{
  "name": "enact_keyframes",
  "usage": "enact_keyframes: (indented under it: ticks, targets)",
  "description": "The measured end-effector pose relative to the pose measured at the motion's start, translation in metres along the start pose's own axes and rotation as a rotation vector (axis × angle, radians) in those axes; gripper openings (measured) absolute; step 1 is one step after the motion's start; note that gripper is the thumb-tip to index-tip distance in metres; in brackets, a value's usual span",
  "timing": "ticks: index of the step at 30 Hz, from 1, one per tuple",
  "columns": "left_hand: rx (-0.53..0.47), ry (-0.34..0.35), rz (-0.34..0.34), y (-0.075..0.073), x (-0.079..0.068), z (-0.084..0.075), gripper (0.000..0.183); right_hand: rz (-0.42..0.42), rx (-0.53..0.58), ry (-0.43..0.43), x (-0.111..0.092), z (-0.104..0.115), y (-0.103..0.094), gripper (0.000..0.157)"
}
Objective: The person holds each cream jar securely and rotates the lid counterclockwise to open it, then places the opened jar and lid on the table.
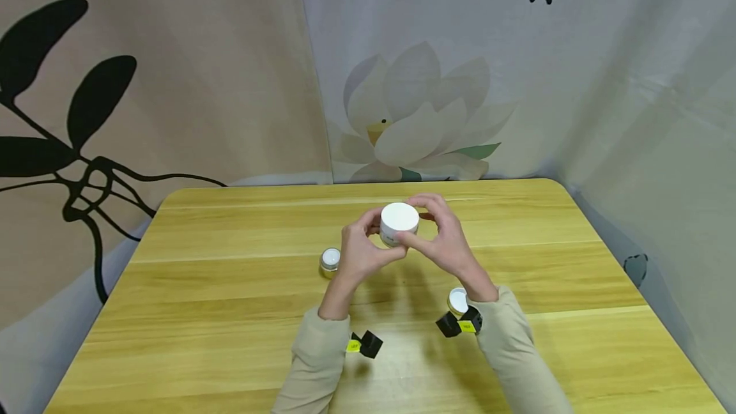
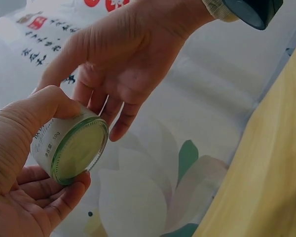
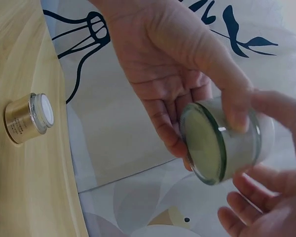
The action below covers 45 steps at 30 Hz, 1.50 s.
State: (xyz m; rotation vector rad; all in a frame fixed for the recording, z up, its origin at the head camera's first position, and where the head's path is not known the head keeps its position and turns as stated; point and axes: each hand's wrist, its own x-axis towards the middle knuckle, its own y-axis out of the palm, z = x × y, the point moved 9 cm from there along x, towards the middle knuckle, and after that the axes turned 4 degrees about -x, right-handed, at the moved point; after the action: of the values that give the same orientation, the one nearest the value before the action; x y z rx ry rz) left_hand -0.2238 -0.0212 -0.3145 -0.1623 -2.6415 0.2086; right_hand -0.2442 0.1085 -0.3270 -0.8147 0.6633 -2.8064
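Note:
Both hands hold a cream jar (image 1: 399, 222) up over the far part of the table. It has a white lid, frosted glass walls and a printed label reading 50g. My left hand (image 1: 368, 249) grips the jar's side, thumb and fingers curled round the glass near its base (image 2: 81, 148). From the other side my right hand (image 1: 441, 238) has its thumb and index finger at the lid end. The left wrist view shows the right hand's (image 2: 123, 64) other fingers spread behind the jar. In the right wrist view the base is tilted toward the camera.
A small gold jar with a white lid (image 1: 329, 262) stands on the wooden table (image 1: 230, 324) beside the left wrist. Another white-lidded jar (image 1: 457, 299) is by the right wrist, partly covered by the sleeve and wrist camera. A printed curtain (image 1: 230, 82) hangs behind the table.

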Motion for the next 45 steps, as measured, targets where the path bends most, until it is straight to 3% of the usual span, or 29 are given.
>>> enact_keyframes:
  ticks: [4,8,10,13,17,21,29,35,40,45]
  targets:
    - [-0.015,0.006,-0.011,-0.001,0.0,-0.001,0.047,0.037,-0.009,-0.029,-0.001,0.001,0.002,0.055]
    - [-0.019,-0.006,-0.004,-0.001,0.0,0.001,0.048,0.02,0.022,0.011,-0.001,-0.004,0.003,0.06]
    - [-0.012,-0.013,0.003,0.0,0.0,0.002,0.049,0.002,0.043,0.044,0.0,-0.005,0.004,0.058]
    - [-0.003,-0.015,0.006,0.001,0.0,0.002,0.049,-0.014,0.041,0.062,0.0,0.01,0.002,0.051]
    - [0.007,-0.009,-0.006,-0.001,0.0,0.0,0.048,0.001,0.016,0.005,0.0,0.019,0.0,0.045]
    - [0.017,-0.006,-0.017,-0.003,-0.001,0.0,0.047,0.033,0.01,-0.055,0.0,0.003,0.004,0.05]
    - [-0.006,-0.016,-0.002,-0.001,-0.001,0.002,0.049,0.004,0.05,0.046,0.0,-0.004,0.005,0.056]
    - [-0.013,-0.018,-0.003,-0.002,0.0,0.002,0.048,0.015,0.016,-0.007,0.001,0.0,0.004,0.049]
    - [-0.021,-0.009,-0.006,-0.003,0.0,0.002,0.048,0.052,0.034,-0.052,0.001,0.002,0.005,0.057]
    - [-0.034,-0.017,0.004,-0.002,0.001,0.003,0.048,0.019,0.063,0.016,0.001,-0.001,0.006,0.055]
